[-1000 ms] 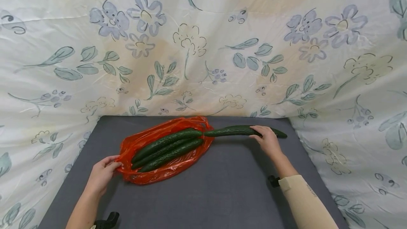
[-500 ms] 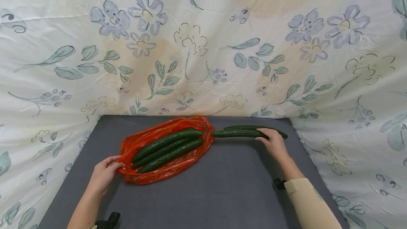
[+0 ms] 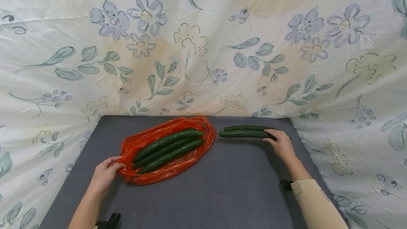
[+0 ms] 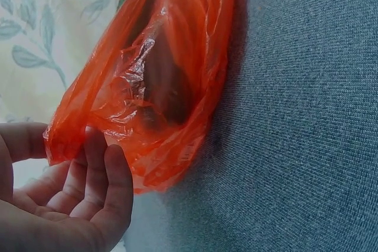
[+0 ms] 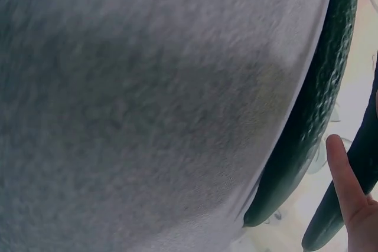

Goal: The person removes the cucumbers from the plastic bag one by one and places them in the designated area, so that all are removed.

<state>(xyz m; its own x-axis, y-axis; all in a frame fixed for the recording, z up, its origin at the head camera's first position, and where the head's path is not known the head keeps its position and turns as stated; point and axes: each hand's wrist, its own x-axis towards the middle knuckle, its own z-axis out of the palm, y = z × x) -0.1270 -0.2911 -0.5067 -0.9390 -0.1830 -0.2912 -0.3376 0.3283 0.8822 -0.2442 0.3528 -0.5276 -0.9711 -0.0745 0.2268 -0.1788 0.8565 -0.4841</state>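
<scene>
A red plastic bag (image 3: 162, 178) lies at the left of the grey table, mouth to the right. Three dark green cucumbers (image 3: 170, 140) rest on or in it, side by side. My left hand (image 3: 106, 174) pinches the bag's closed left end, its thin film (image 4: 88, 101) caught at the fingertips. At the right, my right hand (image 3: 283, 146) grips one cucumber (image 3: 243, 134) near its right end, the cucumber lying roughly level. Just behind it another cucumber (image 3: 233, 128) rests on the table. The right wrist view shows the held cucumber (image 5: 365, 154) beyond one finger, the other cucumber (image 5: 313, 98) beside it.
The grey table (image 3: 203, 200) reaches a flower-printed cloth (image 3: 203, 63) at the back and both sides. Black wrist-worn pieces (image 3: 109, 221) hang by my wrists.
My right hand has moved right, drawing the held cucumber out of the bag's mouth until its tip came clear, in front of the other cucumber. My left hand stays on the bag.
</scene>
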